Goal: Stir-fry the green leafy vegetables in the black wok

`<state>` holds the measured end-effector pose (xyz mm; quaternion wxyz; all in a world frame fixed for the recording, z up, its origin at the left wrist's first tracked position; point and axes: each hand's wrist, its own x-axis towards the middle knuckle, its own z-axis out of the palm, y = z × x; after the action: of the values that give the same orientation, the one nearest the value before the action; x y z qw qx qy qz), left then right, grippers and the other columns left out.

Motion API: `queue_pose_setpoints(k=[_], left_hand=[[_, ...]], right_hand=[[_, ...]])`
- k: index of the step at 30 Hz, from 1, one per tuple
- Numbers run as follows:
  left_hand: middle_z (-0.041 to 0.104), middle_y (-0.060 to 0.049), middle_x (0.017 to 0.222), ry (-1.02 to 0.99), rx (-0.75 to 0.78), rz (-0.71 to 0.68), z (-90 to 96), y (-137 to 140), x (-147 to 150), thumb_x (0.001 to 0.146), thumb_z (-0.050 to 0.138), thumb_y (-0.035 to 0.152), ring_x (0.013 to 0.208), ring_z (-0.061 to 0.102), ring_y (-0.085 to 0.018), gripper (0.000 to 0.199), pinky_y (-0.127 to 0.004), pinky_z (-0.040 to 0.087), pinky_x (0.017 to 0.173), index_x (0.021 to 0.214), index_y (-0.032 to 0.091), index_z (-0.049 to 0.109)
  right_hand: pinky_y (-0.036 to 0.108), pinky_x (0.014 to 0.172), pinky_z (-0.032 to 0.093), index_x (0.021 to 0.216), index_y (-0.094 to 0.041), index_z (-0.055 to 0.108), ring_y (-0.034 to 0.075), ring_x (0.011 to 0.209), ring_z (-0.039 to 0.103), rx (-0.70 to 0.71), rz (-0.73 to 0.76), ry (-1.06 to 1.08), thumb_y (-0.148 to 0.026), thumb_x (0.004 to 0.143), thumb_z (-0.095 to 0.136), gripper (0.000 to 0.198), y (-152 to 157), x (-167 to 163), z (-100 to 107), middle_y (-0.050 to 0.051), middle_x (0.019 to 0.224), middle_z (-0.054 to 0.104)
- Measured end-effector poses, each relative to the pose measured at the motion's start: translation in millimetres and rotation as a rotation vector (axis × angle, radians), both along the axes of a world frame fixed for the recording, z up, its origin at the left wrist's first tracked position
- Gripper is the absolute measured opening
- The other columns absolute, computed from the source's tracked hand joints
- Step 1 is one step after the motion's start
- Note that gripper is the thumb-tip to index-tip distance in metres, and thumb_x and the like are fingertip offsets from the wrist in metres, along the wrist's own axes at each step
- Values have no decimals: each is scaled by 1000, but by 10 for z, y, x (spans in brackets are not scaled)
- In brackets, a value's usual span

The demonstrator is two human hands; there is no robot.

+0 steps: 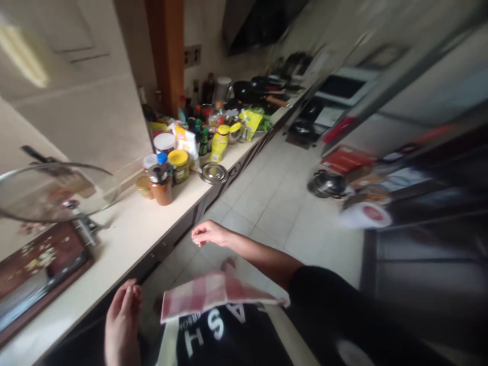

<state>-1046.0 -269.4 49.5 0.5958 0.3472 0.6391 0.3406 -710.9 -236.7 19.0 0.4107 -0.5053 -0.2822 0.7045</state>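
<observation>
My right hand is held out over the floor, just off the front edge of the counter. Its fingers are curled together, and nothing shows in them. Lower down, my left hand is beside the counter's front, fingers bent and pressed together, with nothing visible in it. The counter runs close by both hands without either touching it. Nearest along it are a jar of brown sauce, a yellow-lidded jar and a metal lid. I wear a pink checked apron.
On the left, a cutting board bears chopped pieces and a knife, with a glass lid behind it. Bottles and a yellow squeeze bottle stand farther along. A metal pot and a red box are across the tiled floor.
</observation>
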Motion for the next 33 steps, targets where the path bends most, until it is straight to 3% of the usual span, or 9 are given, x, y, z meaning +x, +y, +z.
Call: queue_pose_setpoints(k=[3,9,13,19,22,25,29,33], left_hand=[[73,-4,88,-98,-6,-8,26,59,1053,62,95,43,77,67,-16,54,-23,53,65,105,19,72],[64,0,69,-301,-38,-357,-80,93,2914,62,94,51,56,51,-7,55,-17,37,50,92,13,68],[64,-2,67,-279,-76,-547,-72,141,3724,63,92,49,53,50,-8,52,-19,34,48,91,13,67],[65,-3,68,-207,-92,-664,-121,294,4741,65,90,44,54,51,-9,43,-20,33,49,87,13,70],[65,-3,67,-220,-109,-699,-241,425,5277,64,90,46,54,51,-9,44,-20,33,49,86,14,70],[65,-3,67,-243,-109,-688,-393,629,5819,63,90,48,54,50,-8,47,-21,32,49,86,14,69],[64,-2,67,-271,-83,-559,-513,966,6537,59,91,50,55,50,-9,52,-20,33,49,87,14,66],[64,-1,69,-328,-34,-476,-478,1245,7159,63,89,52,55,50,-9,52,-21,32,50,90,15,65]], right_hand=[[25,62,49,74,-12,68,10,59,59,-21,-128,-10,-38,43,94,48,-452,921,-100,0,66,65],[27,68,48,75,-13,69,9,65,56,-75,-314,-33,-40,41,94,50,-1161,2469,-180,1,70,63],[27,71,47,75,-16,70,11,71,55,-70,-380,-52,-40,46,93,44,-1445,3229,-203,1,77,62],[27,68,43,64,-19,66,11,70,48,-26,-375,-13,-43,57,90,36,-1586,4119,-312,1,72,53],[27,70,45,69,-19,70,12,71,50,-16,-402,1,-42,57,91,34,-1442,4653,-366,2,75,56],[27,70,47,72,-19,72,12,72,53,6,-421,-5,-39,55,93,34,-1096,5323,-301,3,78,60],[25,66,47,74,-16,73,10,68,55,16,-424,-67,-34,46,97,40,-396,6320,63,3,75,63],[26,68,53,78,-16,73,11,68,60,90,-403,-150,-26,46,96,41,362,7289,538,3,76,67]])
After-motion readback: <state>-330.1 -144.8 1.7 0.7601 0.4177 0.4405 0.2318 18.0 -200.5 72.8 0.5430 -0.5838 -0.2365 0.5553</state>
